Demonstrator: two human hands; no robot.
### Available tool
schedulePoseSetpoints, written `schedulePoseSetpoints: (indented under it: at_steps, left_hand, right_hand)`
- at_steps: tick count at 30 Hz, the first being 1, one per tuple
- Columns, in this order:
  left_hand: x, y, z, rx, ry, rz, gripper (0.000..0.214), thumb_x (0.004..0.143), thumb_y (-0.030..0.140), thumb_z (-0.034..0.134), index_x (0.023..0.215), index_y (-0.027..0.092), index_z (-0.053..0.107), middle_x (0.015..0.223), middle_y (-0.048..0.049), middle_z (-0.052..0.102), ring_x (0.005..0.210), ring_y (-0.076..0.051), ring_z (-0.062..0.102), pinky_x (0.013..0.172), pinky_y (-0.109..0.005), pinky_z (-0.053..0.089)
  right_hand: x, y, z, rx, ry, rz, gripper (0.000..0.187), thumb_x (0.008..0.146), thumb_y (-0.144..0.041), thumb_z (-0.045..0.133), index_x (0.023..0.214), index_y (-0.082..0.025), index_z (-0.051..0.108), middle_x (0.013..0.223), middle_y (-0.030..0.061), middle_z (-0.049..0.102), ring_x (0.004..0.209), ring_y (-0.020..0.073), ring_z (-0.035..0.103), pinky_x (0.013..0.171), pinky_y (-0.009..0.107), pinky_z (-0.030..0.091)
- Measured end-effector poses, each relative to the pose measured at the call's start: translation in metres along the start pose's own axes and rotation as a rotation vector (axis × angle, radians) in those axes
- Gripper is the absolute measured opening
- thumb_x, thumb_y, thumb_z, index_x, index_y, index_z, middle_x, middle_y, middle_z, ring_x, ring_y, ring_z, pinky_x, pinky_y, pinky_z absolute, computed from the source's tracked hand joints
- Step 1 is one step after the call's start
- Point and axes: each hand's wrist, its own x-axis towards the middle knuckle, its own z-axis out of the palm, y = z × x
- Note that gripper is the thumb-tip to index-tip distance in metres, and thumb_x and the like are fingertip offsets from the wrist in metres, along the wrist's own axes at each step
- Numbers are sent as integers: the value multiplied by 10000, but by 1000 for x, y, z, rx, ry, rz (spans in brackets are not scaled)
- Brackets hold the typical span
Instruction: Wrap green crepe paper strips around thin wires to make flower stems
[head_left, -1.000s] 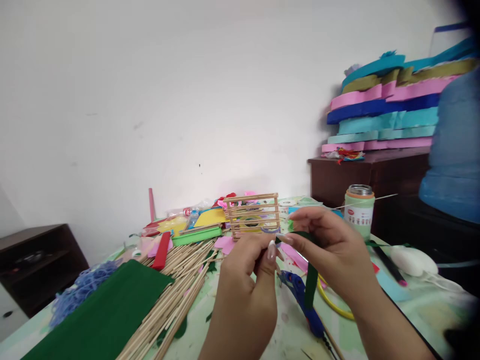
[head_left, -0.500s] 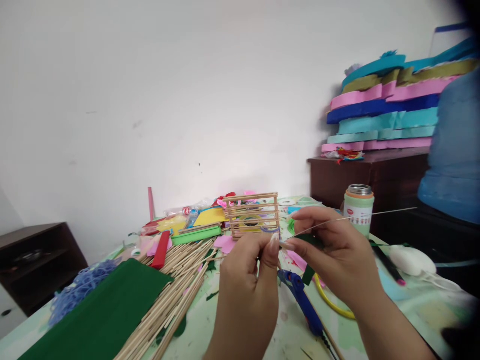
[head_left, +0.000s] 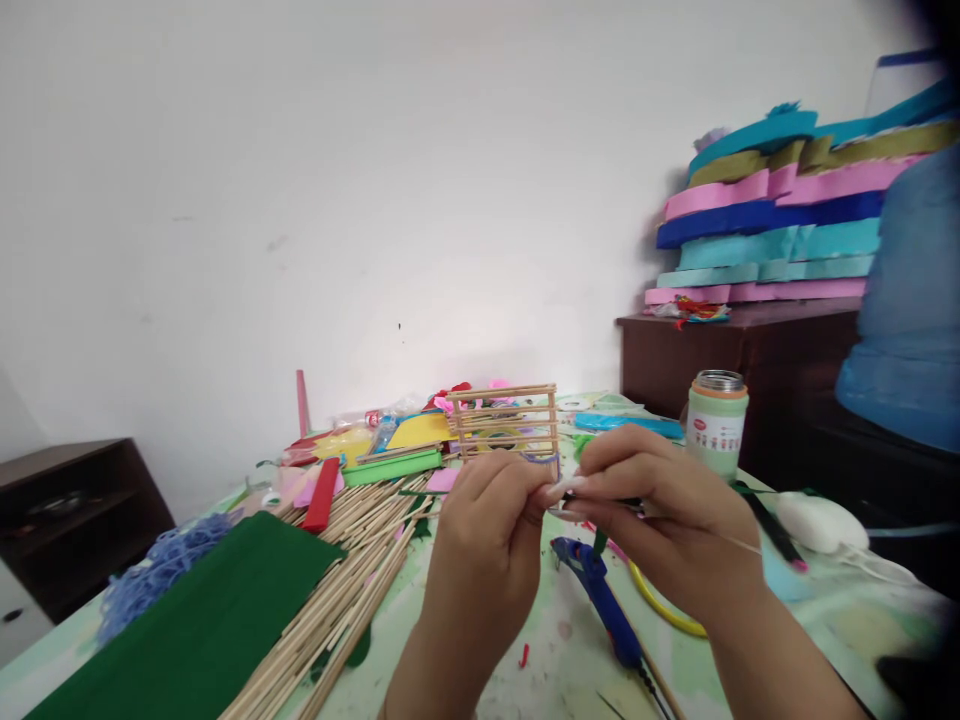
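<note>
My left hand (head_left: 480, 550) is closed in a pinch, thumb against forefinger, around one end of a thin wire. Its fingertips meet those of my right hand (head_left: 664, 520), which is also pinched closed. A narrow green felt strip (head_left: 600, 542) hangs below the right fingers. Behind that hand the pale wire (head_left: 739, 543) juts out to the right. Where the fingertips come together, the held ends are mostly hidden. Under the hands lies a blue glue gun (head_left: 604, 595). Just beyond them stands a small rack of wooden sticks (head_left: 504, 420).
Many loose wooden sticks (head_left: 360, 590) and a green felt sheet (head_left: 195, 620) lie to the left, beside blue yarn (head_left: 161, 570). At right are a green thermos (head_left: 716, 425), a white mouse-shaped object (head_left: 821, 522) and a yellow ring (head_left: 664, 605). Colored rolls (head_left: 772, 215) are stacked on a cabinet.
My right hand has turned and its fingers have closed in toward the left fingertips. The wire now points lower and shows less. A small red scrap now shows on the table.
</note>
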Motion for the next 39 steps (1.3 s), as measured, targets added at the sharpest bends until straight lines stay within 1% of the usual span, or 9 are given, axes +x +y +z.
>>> schedulePoseSetpoints:
  at_steps: [4, 9, 12, 15, 22, 25, 29, 34, 39]
  left_hand:
    - [0, -4, 2, 0, 20, 48, 140, 912, 152, 498, 891, 185, 632, 874, -49, 659, 837, -157, 595, 769, -269, 462]
    - [-2, 2, -2, 74, 512, -189, 252, 955, 263, 442, 760, 193, 585, 803, -27, 591, 835, -153, 558, 780, -272, 432]
    - [-2, 5, -7, -194, 228, -453, 482, 937, 440, 461, 534, 179, 507, 537, 5, 495, 526, -110, 454, 529, -243, 365]
    - [0, 7, -6, -521, -11, -568, 466, 835, 535, 592, 554, 165, 567, 542, -4, 545, 517, -102, 473, 504, -224, 378]
    - [3, 3, -3, -604, 134, -615, 202, 800, 313, 680, 676, 157, 647, 625, 11, 583, 588, -76, 509, 561, -172, 430]
    - [3, -3, -9, -563, 266, -624, 194, 791, 324, 690, 690, 160, 665, 643, 8, 614, 604, -76, 533, 577, -167, 447]
    - [6, -10, -14, -493, 214, -691, 253, 726, 383, 752, 668, 143, 698, 594, -8, 622, 575, -89, 543, 554, -188, 450]
    - [9, -15, -9, -511, 168, -756, 239, 714, 386, 746, 725, 148, 734, 569, -19, 646, 533, -100, 556, 519, -207, 445]
    - [10, -16, -7, -514, 175, -774, 192, 724, 332, 736, 694, 143, 718, 580, -20, 658, 534, -93, 575, 521, -194, 436]
  right_hand:
    - [-3, -3, 2, -94, 44, -115, 232, 779, -35, 644, 826, -262, 643, 777, 1, 661, 667, 133, 638, 588, 267, 522]
    - [-6, -17, 1, -291, 139, -186, 243, 759, -70, 654, 885, -277, 641, 659, 10, 687, 573, 175, 655, 496, 291, 521]
    - [-11, -25, -1, -355, 115, -260, 267, 781, -75, 639, 976, -257, 641, 660, 23, 716, 559, 177, 668, 490, 290, 525]
    - [-16, -27, 1, -422, 61, -297, 344, 790, -55, 622, 1042, -288, 649, 731, 13, 749, 608, 192, 686, 529, 319, 534]
    - [-12, 8, 8, -347, 36, -299, 331, 799, -86, 623, 1014, -333, 668, 810, 8, 732, 701, 185, 682, 642, 324, 547]
    - [-9, 27, 3, -346, 70, -188, 342, 799, -65, 619, 1044, -299, 664, 868, 28, 713, 780, 180, 660, 706, 320, 536]
    - [-5, 27, -9, -152, 147, 161, 134, 817, -253, 688, 950, -266, 700, 875, 39, 650, 795, 176, 606, 694, 305, 499]
    - [-2, 0, -13, 392, 103, 521, 425, 934, -526, 419, 869, -260, 744, 810, 59, 635, 713, 164, 575, 616, 289, 482]
    - [-3, -9, -5, 617, -40, 610, 402, 795, -464, 687, 1163, -319, 612, 742, -5, 583, 633, 129, 514, 529, 231, 439]
